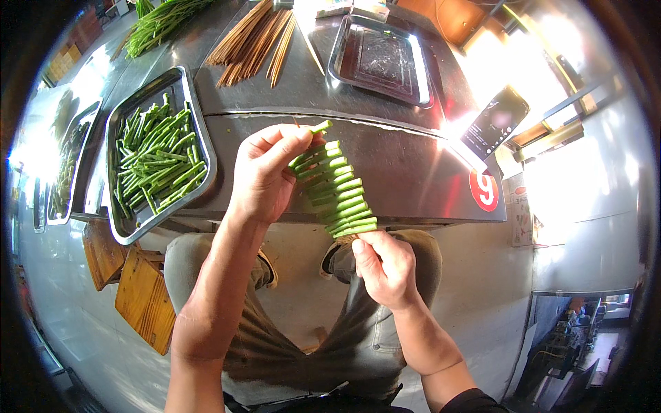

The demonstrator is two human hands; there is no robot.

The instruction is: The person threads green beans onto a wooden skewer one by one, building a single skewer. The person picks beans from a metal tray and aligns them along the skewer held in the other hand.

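Observation:
My left hand pinches a cut green bean piece at the far end of a row of green bean pieces. These lie side by side, threaded crosswise on a skewer that they mostly hide. At the near end, my right hand grips the skewer's lower part just below the last piece. A steel tray with a pile of cut green beans stands to the left of my left hand. Loose thin brown skewers lie in bundles farther back on the steel table.
A second steel tray sits at the back right. Beyond the right corner a phone is propped up, its screen lit. Long green stalks lie at the back left, and another filled tray is at far left. Wooden stools stand below.

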